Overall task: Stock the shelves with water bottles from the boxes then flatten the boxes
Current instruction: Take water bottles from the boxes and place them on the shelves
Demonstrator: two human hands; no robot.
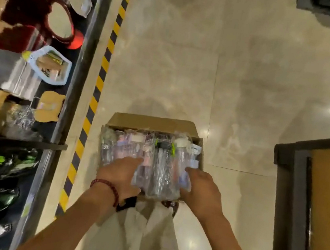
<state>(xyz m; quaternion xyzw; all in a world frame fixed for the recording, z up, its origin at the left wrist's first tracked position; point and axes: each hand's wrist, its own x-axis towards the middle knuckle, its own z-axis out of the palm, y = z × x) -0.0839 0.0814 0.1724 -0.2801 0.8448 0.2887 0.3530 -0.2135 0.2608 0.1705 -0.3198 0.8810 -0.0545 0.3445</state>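
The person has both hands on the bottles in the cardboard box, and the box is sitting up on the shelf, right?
Not quite. Both the left hand and the right hand are on the wrapped bottles in the cardboard box, but the head view shows the box down on the floor, beside the shelf, not on it.

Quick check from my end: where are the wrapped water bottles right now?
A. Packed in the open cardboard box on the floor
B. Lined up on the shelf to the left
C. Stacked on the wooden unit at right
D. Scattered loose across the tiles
A: the wrapped water bottles lie side by side in the open cardboard box on the floor, with the left hand and right hand reaching onto them.
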